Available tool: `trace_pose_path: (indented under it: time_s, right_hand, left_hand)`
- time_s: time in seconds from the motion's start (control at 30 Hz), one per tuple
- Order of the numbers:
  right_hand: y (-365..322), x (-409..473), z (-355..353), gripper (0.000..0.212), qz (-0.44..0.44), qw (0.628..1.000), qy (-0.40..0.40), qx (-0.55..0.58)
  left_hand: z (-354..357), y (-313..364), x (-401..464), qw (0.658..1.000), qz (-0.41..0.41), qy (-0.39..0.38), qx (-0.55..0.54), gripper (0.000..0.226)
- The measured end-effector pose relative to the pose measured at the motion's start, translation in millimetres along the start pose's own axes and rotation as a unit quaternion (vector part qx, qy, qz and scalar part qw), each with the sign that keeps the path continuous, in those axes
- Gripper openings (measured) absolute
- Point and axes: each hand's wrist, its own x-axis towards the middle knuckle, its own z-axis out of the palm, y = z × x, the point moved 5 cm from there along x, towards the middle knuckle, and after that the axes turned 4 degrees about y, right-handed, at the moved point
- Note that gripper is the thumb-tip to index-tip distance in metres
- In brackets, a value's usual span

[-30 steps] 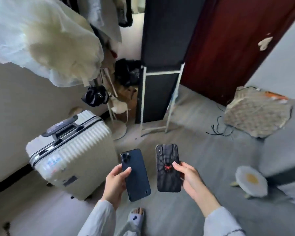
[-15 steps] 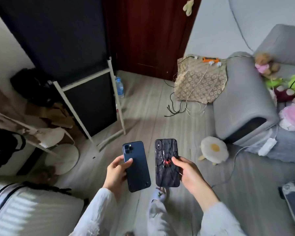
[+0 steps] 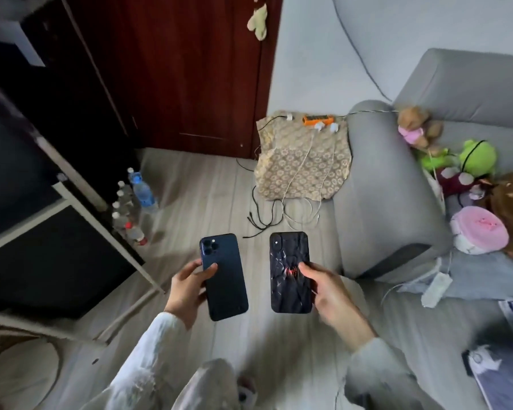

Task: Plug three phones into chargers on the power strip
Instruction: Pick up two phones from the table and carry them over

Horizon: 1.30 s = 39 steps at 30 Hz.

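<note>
While the left hand (image 3: pixel 187 291) grips the blue phone (image 3: pixel 224 276) and the right hand (image 3: pixel 328 288) grips the black phone (image 3: pixel 290 272), loose cords (image 3: pixel 279 214) below the far orange power strip (image 3: pixel 319 118) might trip feet.

— How's the light?
— Soft, even daylight; the grey sofa (image 3: pixel 388 202) at 3 o'clock is brightest, the dark cabinet (image 3: pixel 57 128) at 9 o'clock murky.
— Sharpness?
— Motion blur smears the edges, worst at 9 and 5 o'clock. Wide-angle bending curves the door (image 3: pixel 175 69) at 12.
</note>
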Motion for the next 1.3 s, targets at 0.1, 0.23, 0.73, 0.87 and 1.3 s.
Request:
trace_pose_path:
  time_s: [0.1,0.23,0.73,0.87,1.3]
  right_hand:
    - [-38,45,-4,0.018,-0.005,1.0,-0.008,0.006]
    - [-82,111,-7,0.021,0.005,1.0,0.006,0.008]
    - [-286,372,-35,0.011,0.024,0.995,0.1,-0.013]
    - [-324,428,-55,0.009,0.05,0.994,0.096,-0.013]
    - [-447,651,-128,0.024,0.131,0.983,0.1,-0.075]
  left_hand:
    - [41,27,47,1.0,-0.001,-0.007,-0.003,0.017]
    - [97,55,114,1.0,-0.011,-0.021,0.011,0.018]
    - [313,160,359,0.996,-0.065,-0.008,0.058,0.024]
    - [354,167,399,0.994,-0.079,0.024,0.071,0.029]
    - [534,142,530,0.972,-0.154,0.157,0.083,0.032]
